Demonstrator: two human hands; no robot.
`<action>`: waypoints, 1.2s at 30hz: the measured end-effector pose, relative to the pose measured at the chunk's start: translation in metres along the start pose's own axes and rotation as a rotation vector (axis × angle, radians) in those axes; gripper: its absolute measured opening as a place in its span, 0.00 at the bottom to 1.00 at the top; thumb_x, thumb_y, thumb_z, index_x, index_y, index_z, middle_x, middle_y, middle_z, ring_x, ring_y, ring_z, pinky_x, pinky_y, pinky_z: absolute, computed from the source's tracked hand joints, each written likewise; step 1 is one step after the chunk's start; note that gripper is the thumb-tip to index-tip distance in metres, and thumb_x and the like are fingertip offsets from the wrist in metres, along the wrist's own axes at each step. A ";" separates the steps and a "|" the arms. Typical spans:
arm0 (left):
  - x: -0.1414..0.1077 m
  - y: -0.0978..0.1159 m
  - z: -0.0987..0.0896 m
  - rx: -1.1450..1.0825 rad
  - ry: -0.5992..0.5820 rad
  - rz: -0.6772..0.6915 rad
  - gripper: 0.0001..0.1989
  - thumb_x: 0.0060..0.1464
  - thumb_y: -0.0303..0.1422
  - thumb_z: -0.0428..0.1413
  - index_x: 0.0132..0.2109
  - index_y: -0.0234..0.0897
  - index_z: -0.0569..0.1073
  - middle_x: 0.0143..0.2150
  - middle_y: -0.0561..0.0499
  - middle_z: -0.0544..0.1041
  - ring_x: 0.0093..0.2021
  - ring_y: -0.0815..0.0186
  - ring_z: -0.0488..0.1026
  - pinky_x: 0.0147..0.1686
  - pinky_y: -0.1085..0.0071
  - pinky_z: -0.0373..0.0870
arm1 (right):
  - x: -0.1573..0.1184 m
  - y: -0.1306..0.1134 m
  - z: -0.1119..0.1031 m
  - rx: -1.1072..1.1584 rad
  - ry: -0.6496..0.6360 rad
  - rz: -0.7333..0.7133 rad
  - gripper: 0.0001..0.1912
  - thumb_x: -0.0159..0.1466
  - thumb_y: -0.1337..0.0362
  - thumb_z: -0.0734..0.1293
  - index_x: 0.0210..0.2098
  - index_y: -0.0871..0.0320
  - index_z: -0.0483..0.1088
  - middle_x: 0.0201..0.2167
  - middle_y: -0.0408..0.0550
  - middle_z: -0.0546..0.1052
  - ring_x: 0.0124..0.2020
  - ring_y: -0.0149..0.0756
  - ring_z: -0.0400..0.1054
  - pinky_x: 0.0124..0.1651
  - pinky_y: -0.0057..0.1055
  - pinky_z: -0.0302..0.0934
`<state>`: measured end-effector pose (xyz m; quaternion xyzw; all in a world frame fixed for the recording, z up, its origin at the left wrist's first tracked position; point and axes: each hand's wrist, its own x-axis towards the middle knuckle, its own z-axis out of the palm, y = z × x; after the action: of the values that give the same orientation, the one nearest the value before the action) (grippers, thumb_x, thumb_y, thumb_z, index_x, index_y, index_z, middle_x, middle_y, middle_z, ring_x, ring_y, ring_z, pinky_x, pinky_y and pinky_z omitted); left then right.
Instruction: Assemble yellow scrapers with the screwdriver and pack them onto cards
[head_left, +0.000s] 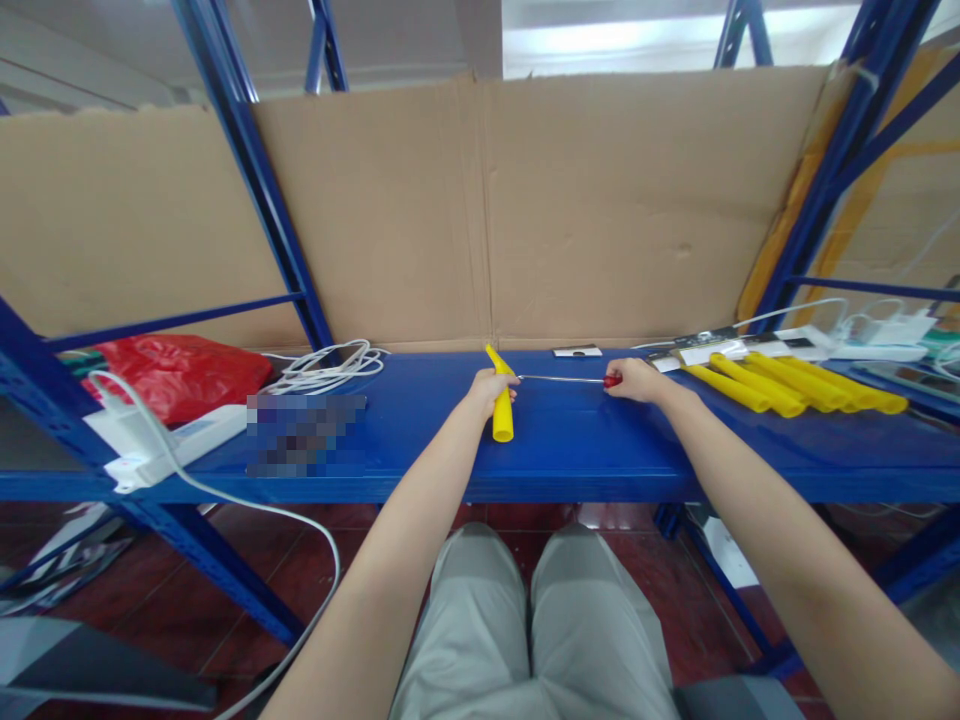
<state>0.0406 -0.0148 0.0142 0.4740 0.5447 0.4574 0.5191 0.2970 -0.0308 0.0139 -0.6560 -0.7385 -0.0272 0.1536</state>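
My left hand (491, 389) is closed around a yellow tapered tube (502, 420), its wide end toward me and its narrow tip pointing at the cardboard. My right hand (632, 381) grips the red handle of a screwdriver (562, 379). The metal shaft lies level between my hands, with its tip beside my left fingers at the tube; whether it touches the tube is too small to tell. Several more yellow tubes (795, 385) lie side by side on the blue shelf at the right.
A cardboard panel (600, 210) stands behind the blue shelf (420, 440). On the left are a red plastic bag (184, 375), a white power strip (187, 440), a coiled white cable (330, 370) and a pixelated dark object. A small black-and-white piece (577, 351) lies at the back.
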 end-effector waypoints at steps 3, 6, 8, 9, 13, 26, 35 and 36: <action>0.001 0.000 0.000 0.006 0.001 -0.002 0.11 0.49 0.16 0.56 0.40 0.28 0.70 0.17 0.58 0.66 0.15 0.75 0.62 0.20 0.77 0.63 | 0.000 0.001 0.000 0.011 0.007 -0.004 0.04 0.51 0.70 0.67 0.27 0.57 0.71 0.25 0.44 0.77 0.27 0.33 0.69 0.29 0.25 0.58; 0.002 -0.001 0.000 0.001 -0.001 0.004 0.11 0.50 0.16 0.56 0.40 0.28 0.71 0.17 0.59 0.65 0.15 0.75 0.62 0.20 0.77 0.63 | 0.002 0.003 0.002 0.029 0.022 -0.009 0.04 0.50 0.69 0.67 0.27 0.57 0.71 0.24 0.43 0.76 0.25 0.32 0.69 0.29 0.24 0.58; 0.003 -0.002 0.000 -0.006 0.002 0.008 0.10 0.50 0.15 0.56 0.40 0.28 0.71 0.16 0.58 0.65 0.15 0.75 0.62 0.20 0.77 0.62 | 0.003 0.005 0.004 0.041 0.035 -0.017 0.04 0.50 0.69 0.68 0.27 0.57 0.71 0.23 0.43 0.76 0.25 0.32 0.68 0.28 0.24 0.58; 0.003 -0.002 0.000 -0.009 0.004 0.009 0.10 0.50 0.15 0.56 0.39 0.28 0.71 0.16 0.58 0.65 0.15 0.75 0.62 0.20 0.77 0.62 | 0.004 0.006 0.005 0.047 0.042 -0.022 0.04 0.50 0.69 0.68 0.27 0.57 0.71 0.23 0.43 0.75 0.24 0.32 0.68 0.28 0.24 0.58; 0.004 -0.002 0.000 -0.033 0.013 0.001 0.10 0.49 0.15 0.57 0.39 0.28 0.72 0.17 0.58 0.66 0.15 0.76 0.61 0.20 0.77 0.61 | 0.006 0.009 0.006 0.060 0.050 -0.048 0.03 0.49 0.68 0.69 0.26 0.57 0.71 0.22 0.42 0.75 0.24 0.32 0.68 0.28 0.25 0.58; 0.002 -0.002 0.000 -0.056 0.009 0.017 0.11 0.49 0.15 0.55 0.40 0.28 0.70 0.16 0.59 0.64 0.14 0.74 0.61 0.19 0.77 0.60 | 0.013 0.022 0.011 0.023 0.018 -0.085 0.08 0.53 0.67 0.69 0.34 0.56 0.76 0.32 0.46 0.80 0.34 0.38 0.74 0.36 0.28 0.64; 0.003 -0.002 0.000 -0.037 0.006 0.018 0.10 0.49 0.15 0.55 0.40 0.27 0.70 0.15 0.59 0.64 0.14 0.74 0.61 0.19 0.77 0.60 | 0.013 0.027 0.014 0.100 -0.041 -0.085 0.13 0.55 0.69 0.67 0.40 0.57 0.76 0.38 0.49 0.81 0.38 0.40 0.75 0.44 0.32 0.68; 0.002 -0.002 0.001 -0.035 0.005 0.017 0.10 0.49 0.15 0.55 0.40 0.27 0.70 0.15 0.59 0.64 0.14 0.74 0.61 0.19 0.77 0.60 | 0.013 0.026 0.014 0.094 -0.037 -0.075 0.14 0.55 0.68 0.67 0.42 0.57 0.76 0.39 0.50 0.80 0.39 0.41 0.75 0.45 0.32 0.68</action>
<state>0.0410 -0.0127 0.0116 0.4682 0.5339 0.4725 0.5220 0.3189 -0.0118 -0.0002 -0.6203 -0.7656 0.0139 0.1697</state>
